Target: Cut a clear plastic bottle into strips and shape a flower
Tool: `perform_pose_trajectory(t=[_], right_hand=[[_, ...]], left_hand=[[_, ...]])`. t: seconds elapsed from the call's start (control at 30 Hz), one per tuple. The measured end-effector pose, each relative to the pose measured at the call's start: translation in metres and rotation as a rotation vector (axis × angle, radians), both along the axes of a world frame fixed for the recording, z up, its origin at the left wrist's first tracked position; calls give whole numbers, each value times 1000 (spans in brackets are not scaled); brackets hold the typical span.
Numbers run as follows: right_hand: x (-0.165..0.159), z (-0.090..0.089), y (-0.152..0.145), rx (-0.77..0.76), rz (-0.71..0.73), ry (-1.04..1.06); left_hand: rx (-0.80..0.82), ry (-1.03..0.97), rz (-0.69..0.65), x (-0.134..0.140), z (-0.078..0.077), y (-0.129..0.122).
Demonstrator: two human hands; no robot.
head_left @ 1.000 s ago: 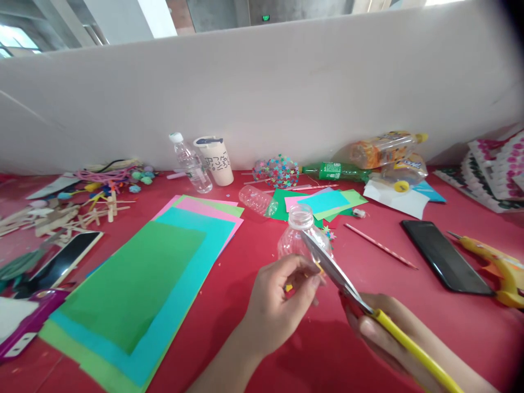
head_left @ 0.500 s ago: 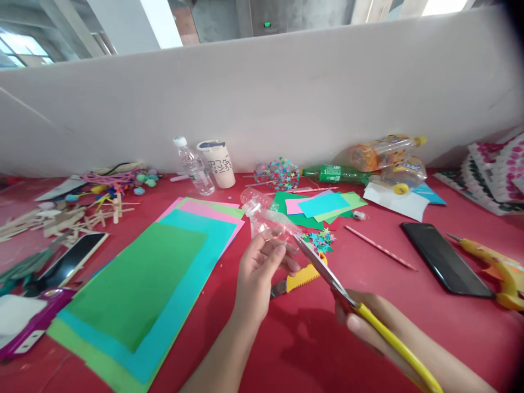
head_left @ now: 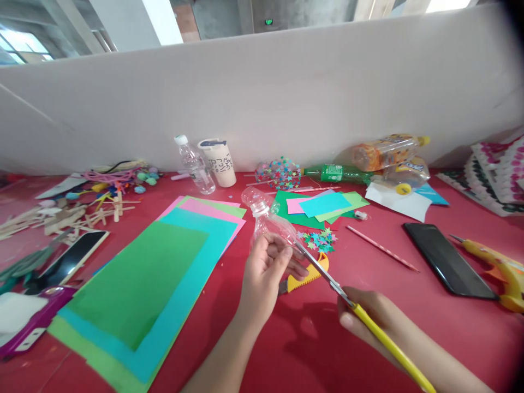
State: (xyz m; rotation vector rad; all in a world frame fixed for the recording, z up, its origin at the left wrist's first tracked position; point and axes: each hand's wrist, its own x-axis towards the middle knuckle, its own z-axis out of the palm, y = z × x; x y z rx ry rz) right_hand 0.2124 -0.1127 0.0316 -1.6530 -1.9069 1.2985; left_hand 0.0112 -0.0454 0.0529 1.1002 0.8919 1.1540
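Note:
My left hand (head_left: 268,267) is closed around the lower part of a clear plastic bottle top (head_left: 271,222), its neck tilted up and away from me. In my right hand (head_left: 368,311) are scissors (head_left: 332,284) with yellow handles. Their blades point up and left, and the tips meet the rim of the bottle piece beside my left fingers. Beneath the blades lie a yellow serrated cutter (head_left: 308,275) and a small heap of coloured stars (head_left: 319,240). My left fingers partly hide the bottle's cut edge.
Coloured paper sheets (head_left: 143,278) lie at left, near a phone (head_left: 76,259) and craft sticks (head_left: 69,215). Behind stand a water bottle (head_left: 195,166) and a cup (head_left: 219,164). At right are a black phone (head_left: 448,262), a striped straw (head_left: 382,248) and a yellow glue gun (head_left: 491,262).
The scissor blades have come closer together at the bottle piece. My left hand has shifted slightly right, and the bottle piece has turned a little.

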Motion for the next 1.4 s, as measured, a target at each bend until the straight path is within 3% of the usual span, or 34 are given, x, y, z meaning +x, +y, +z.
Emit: perform_pose_trajectory(t=[0.5,0.9,1.13,1.4], right_hand=[[-2,-2,-2,-38,27,105],[-5,-15,-6,-9,-42,32],[-3,1,-9,96,-111,30],[-2,-4,-3,-1,-6,-19]], left_hand=[[69,-43,-116,1,-5,-2],[107,-98,-180,-1,-12,2],[16,-9,-302,1,-13,-1],[-38,-42,-272,1,-10,1]])
